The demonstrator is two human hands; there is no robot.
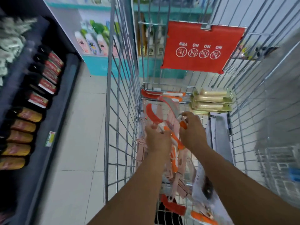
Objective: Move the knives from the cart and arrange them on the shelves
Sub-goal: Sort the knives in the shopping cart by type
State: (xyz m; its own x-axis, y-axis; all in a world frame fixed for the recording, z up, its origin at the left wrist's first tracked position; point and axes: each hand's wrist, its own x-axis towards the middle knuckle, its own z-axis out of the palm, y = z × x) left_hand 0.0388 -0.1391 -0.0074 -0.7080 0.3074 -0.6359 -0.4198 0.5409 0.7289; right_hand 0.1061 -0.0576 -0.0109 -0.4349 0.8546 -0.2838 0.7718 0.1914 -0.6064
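Observation:
Both my hands reach down into a wire shopping cart [123,111]. My left hand [158,138] grips the white and orange handle of a knife with a curved red blade cover [151,115]. My right hand [192,129] holds the orange handle of a second knife whose grey blade [170,104] points away from me. Under them lie several more packaged knives on pink cards [177,161], with orange and red ones near the cart's near end [174,207].
Stacked packs with pale wooden handles [212,101] sit at the cart's far right. A red warning flap [202,47] hangs on the far wall. A dark shelf [53,120] with hanging packaged goods runs along the left, across a tiled floor strip [84,127].

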